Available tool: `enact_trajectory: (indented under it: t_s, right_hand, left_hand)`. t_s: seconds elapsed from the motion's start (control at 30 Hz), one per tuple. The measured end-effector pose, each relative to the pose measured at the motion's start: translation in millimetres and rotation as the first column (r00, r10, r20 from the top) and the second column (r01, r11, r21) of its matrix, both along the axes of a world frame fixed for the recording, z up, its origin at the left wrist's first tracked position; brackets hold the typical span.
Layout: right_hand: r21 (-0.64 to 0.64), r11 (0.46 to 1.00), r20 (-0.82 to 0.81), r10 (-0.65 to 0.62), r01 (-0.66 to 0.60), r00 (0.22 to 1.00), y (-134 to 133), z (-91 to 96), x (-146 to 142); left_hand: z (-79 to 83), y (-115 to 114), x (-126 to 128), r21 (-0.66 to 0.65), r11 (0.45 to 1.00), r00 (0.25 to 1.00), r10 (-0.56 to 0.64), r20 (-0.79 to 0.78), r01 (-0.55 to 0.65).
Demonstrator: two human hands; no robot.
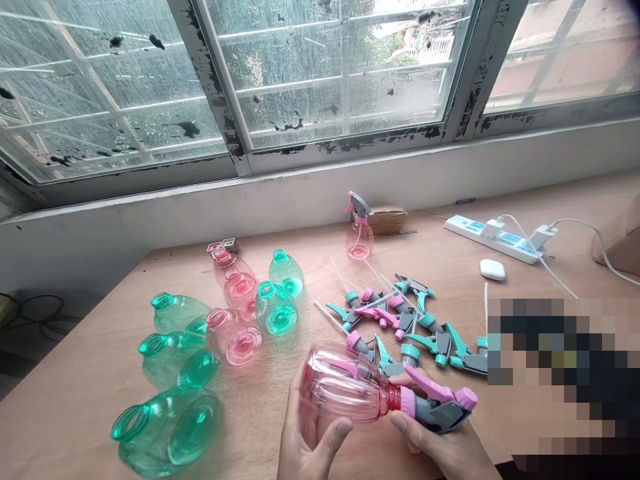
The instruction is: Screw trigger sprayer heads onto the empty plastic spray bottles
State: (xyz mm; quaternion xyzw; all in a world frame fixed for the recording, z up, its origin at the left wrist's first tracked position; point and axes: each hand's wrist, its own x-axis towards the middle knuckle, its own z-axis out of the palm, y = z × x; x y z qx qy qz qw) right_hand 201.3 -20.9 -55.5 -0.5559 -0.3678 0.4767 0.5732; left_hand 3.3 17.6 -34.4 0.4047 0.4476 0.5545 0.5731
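Observation:
A clear pink spray bottle lies sideways in front of me, its base to the left. My left hand is wrapped around the base end. At the neck sits a pink and grey trigger spray head, its pink collar against the bottle mouth. My right hand grips it around the collar, with the thumb below and fingers partly hidden behind. Just beyond both hands, a pile of loose spray heads in turquoise, pink and grey lies on the table, several with white tubes.
Several green bottles and pink bottles without heads are on the wooden table at left. A complete pink spray bottle stands near the wall. A power strip and white case lie right. A pixelated patch covers the lower right.

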Motion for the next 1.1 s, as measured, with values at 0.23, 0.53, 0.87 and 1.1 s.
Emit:
enact_trajectory:
  t_s: [0.23,0.53,0.87,1.1]
  right_hand:
    - [0.016,1.000,0.018,0.011,-0.012,1.000,1.1,2.4,-0.2]
    - [-0.004,0.999,0.028,0.044,-0.044,0.999,0.8,8.1,2.4]
    - [-0.002,1.000,0.044,0.018,-0.018,0.999,0.2,7.0,-0.2]
    - [0.021,0.999,0.007,-0.044,0.044,0.999,0.8,7.6,1.0]
  left_hand:
    - [-1.2,1.0,-1.4,-0.009,1.000,1.000,0.006,0.004,-0.006]
    - [0.3,-0.5,-1.9,0.001,1.000,0.999,-0.007,-0.032,0.007]
    - [1.2,4.0,-1.2,0.013,1.000,1.000,0.002,0.011,-0.002]
    - [-4.4,0.1,-0.3,0.020,1.000,0.999,-0.009,-0.032,0.009]
